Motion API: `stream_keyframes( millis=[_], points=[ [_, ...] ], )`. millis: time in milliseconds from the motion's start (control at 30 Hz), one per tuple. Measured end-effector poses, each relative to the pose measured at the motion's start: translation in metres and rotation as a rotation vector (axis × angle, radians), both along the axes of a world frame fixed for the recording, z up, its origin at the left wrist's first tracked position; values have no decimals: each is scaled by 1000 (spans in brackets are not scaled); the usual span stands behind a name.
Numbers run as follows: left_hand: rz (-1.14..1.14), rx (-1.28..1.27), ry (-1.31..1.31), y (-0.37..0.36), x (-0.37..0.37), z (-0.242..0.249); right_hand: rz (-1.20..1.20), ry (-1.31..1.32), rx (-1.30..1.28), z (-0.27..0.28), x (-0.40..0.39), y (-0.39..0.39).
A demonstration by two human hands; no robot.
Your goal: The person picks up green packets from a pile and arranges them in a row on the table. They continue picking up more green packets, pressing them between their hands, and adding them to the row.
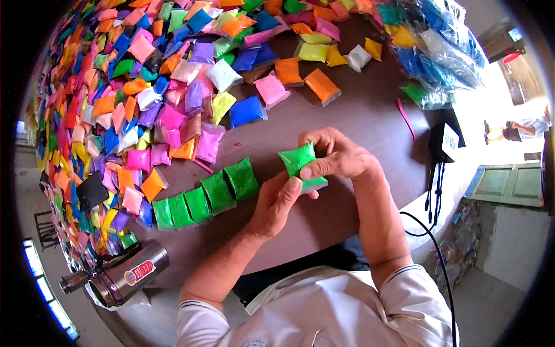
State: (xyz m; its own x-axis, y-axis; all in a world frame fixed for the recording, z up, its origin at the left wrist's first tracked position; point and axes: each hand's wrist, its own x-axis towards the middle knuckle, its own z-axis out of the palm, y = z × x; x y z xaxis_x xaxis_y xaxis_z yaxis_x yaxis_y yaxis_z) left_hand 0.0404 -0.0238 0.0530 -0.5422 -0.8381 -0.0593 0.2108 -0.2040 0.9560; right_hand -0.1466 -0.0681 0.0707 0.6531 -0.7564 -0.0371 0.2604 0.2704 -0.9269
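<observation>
My right hand [341, 157] pinches a small pillow-shaped green packet [296, 156] between thumb and fingers. Just below it, a second green packet [314, 185] shows at the fingertips of my left hand [276, 203], whose thumb presses against it. The left fingers are partly hidden behind the packets. To the left of my hands, a row of several green packets [218, 191] lies side by side on the brown table [347, 104]. They look like clear bags filled with a soft green material.
A large heap of many-coloured packets [170, 118] covers the table's left and back. Clear bags with blue contents [445, 52] lie at the back right. A steel flask [133, 274] lies at the lower left. A black-and-white box [446, 141] with cords and a pink strip [406, 118] sit on the right.
</observation>
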Motion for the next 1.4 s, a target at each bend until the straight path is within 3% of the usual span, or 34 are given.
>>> stream_keyframes(
  millis=[133, 200, 367, 467, 567, 667, 733, 800, 867, 900, 933, 967, 1067, 1200, 1267, 1400],
  points=[
    [-50, 1, -36, -7, 8, 2, -87, 73, 103, -1, 2, -2],
    [-28, -53, -3, -4, 5, -11, -233, 449, -168, -7, 0, -3],
    [-14, 49, 0, 1, 3, -7, -365, 277, -68, 10, 5, 4],
    [-79, 6, -134, 2, 4, -11, -259, 359, -21, 8, 0, 3],
    [-8, -319, -199, 4, 1, -14, -196, 422, -48, 1, -6, 1],
    [16, -427, -179, 7, 0, -9, -149, 534, -72, 0, 0, 1],
    [61, -459, -180, 8, 0, -12, -114, 632, -220, 2, 4, 1],
    [-42, -418, -251, 7, 2, -9, -111, 663, -198, 11, 8, 3],
    [15, -518, -206, 7, -2, -14, -170, 740, -165, 17, 7, 5],
    [17, -393, -150, 9, -3, -14, -174, 745, -163, 17, 5, 7],
    [18, -267, -93, 9, -2, -13, -249, 580, -82, 17, 2, 9],
    [11, -231, -91, 8, 0, -12, -321, 413, -3, 17, -1, 11],
    [-6, -120, -16, 7, 0, -11, -285, 281, 5, 9, -10, 9],
    [18, -169, -72, 6, 2, -7, -351, 256, -17, 8, -2, 10],
    [-89, -167, -210, 3, 6, -7, -386, 227, -12, 1, -9, 8],
    [-87, -196, -168, 3, 3, -13, -441, 253, -10, 2, -9, 10]
  ],
)
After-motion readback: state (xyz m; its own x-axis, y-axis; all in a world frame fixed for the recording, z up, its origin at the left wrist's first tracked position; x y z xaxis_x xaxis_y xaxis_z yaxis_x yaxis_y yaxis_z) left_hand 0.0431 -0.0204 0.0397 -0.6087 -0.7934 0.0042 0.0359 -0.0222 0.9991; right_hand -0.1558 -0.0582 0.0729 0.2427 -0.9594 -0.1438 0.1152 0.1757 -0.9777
